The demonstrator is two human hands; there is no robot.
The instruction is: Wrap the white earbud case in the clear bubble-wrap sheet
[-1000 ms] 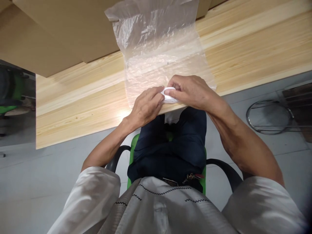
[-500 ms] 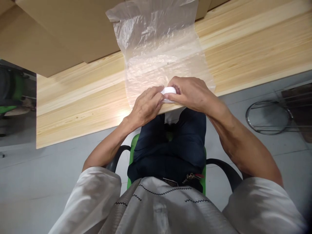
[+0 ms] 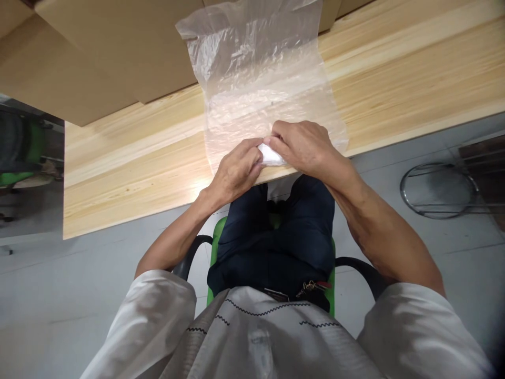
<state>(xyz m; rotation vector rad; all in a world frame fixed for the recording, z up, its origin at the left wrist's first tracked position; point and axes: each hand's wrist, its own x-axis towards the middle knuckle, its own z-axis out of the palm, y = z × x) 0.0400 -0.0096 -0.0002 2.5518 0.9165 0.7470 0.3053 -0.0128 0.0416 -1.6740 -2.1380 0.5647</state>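
Close to the table's near edge, a small white object (image 3: pixel 271 156) lies between my two hands; its kind is not clear, and my fingers cover its ends. My left hand (image 3: pixel 239 164) is closed on its left side, thumb and fingers pinching. From above and to the right, my right hand (image 3: pixel 303 146) bends over it, fingertips curled down and meeting the left fingertips. Beneath and beyond both hands spreads a clear plastic sheet or bag (image 3: pixel 268 79), wrinkled, its far end lying up against cardboard.
Large cardboard boxes (image 3: pixel 106 47) stand along the back left of the wooden table (image 3: pixel 130 168). A round metal stool frame (image 3: pixel 437 189) is on the floor to the right. Below me is a green chair (image 3: pixel 219 231) with black armrests. Another green and black chair (image 3: pixel 31 142) stands far left.
My right hand has shifted slightly left and turned over the white object, its fingers now covering the top. The left hand stays nearly in place.
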